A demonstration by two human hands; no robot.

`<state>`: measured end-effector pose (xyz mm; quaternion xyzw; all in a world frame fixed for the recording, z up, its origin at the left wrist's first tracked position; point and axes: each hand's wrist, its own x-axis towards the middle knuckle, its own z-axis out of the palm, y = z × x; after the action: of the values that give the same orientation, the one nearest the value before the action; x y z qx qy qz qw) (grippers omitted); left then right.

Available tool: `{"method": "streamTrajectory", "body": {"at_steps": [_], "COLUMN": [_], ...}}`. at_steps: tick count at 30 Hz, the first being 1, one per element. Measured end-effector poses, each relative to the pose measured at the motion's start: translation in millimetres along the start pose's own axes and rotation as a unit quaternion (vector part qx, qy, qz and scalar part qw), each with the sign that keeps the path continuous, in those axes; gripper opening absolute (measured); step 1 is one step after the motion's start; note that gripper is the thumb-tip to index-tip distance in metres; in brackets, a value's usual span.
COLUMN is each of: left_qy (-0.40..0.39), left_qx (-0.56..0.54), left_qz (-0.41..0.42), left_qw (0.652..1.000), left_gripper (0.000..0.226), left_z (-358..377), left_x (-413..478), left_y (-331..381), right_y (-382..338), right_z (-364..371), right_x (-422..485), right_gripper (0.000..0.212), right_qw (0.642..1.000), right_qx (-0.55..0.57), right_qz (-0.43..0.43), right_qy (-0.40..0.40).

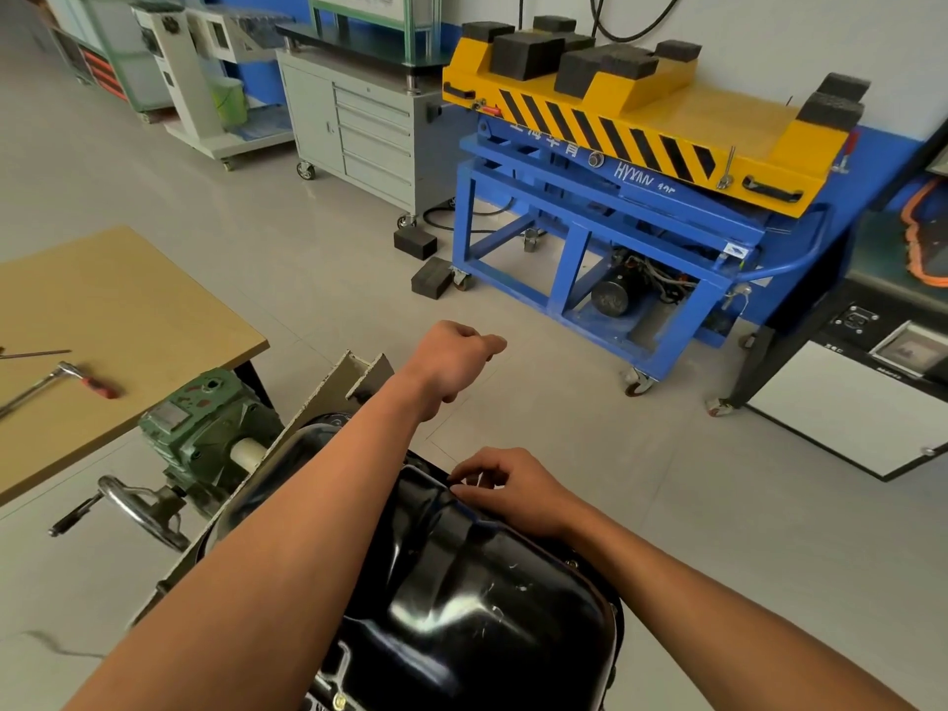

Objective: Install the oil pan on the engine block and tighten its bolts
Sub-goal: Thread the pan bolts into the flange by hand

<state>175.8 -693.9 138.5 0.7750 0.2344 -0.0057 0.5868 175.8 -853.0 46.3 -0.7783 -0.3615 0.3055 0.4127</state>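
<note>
Black glossy oil pan [461, 608]: stiff, slick, I judged; best gripped by its flange. My right hand [513, 492] pinched its rim; left hand [451, 359] fisted, apparently empty.

Auto workshop: lift table [667, 125], tool cabinet [359, 130], ratchet [36, 387].

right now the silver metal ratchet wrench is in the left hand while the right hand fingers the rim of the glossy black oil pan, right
No: the head view shows the silver ratchet wrench lying on the tan wooden table; the left hand holds no wrench. The rest stands.
</note>
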Motion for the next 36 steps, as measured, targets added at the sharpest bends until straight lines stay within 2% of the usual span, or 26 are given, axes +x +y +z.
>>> {"method": "streamTrajectory", "body": {"at_steps": [2,6,9,11,12,14,17,20,29,32,36], "left_qy": [0.000,-0.003,-0.005,-0.004,-0.003,-0.004,-0.004,-0.006,-0.002,-0.004,-0.014], "left_qx": [-0.001,-0.002,-0.004,-0.006,-0.007,-0.009,-0.008,-0.009,-0.005,-0.005,0.008], "left_qz": [0.000,0.002,0.004,0.006,0.008,0.010,0.010,0.009,0.008,0.006,-0.002], "left_qw": [1.000,1.000,1.000,1.000,1.000,1.000,1.000,1.000,1.000,1.000,1.000], "left_gripper": [0.028,0.026,0.027,0.026,0.025,0.024,0.024,0.023,0.025,0.026,0.028], "left_z": [0,1,1,1,1,0,0,0,0,0,0], "left_x": [1,3,3,3,3,3,3,3,3,2,2], "left_y": [-1,-2,-3,-3,-3,-3,-4,-4,-4,-3,-3], "right_y": [1,5,6,6,5,3,0,-2,0,-1,-6], "right_z": [-1,2,3,2,2,1,0,0,-2,-4,-8], "right_x": [1,2,1,-1,-2,-4,-4,-5,-5,-7,-7], "right_gripper": [0.020,0.013,0.003,0.006,0.005,0.017,0.025,0.020,0.008,0.015,0.018], "right_qw": [1.000,0.999,0.999,0.998,0.997,0.998,1.000,0.999,1.000,1.000,0.999], "right_qx": [-0.017,-0.050,-0.010,0.024,0.042,0.048,0.005,-0.035,-0.005,0.018,-0.034], "right_qz": [-0.010,-0.022,-0.013,-0.006,-0.005,-0.006,-0.008,-0.012,0.021,0.018,0.000], "right_qy": [-0.015,-0.004,0.048,0.063,0.057,0.033,-0.002,-0.008,0.019,0.006,-0.013]}}
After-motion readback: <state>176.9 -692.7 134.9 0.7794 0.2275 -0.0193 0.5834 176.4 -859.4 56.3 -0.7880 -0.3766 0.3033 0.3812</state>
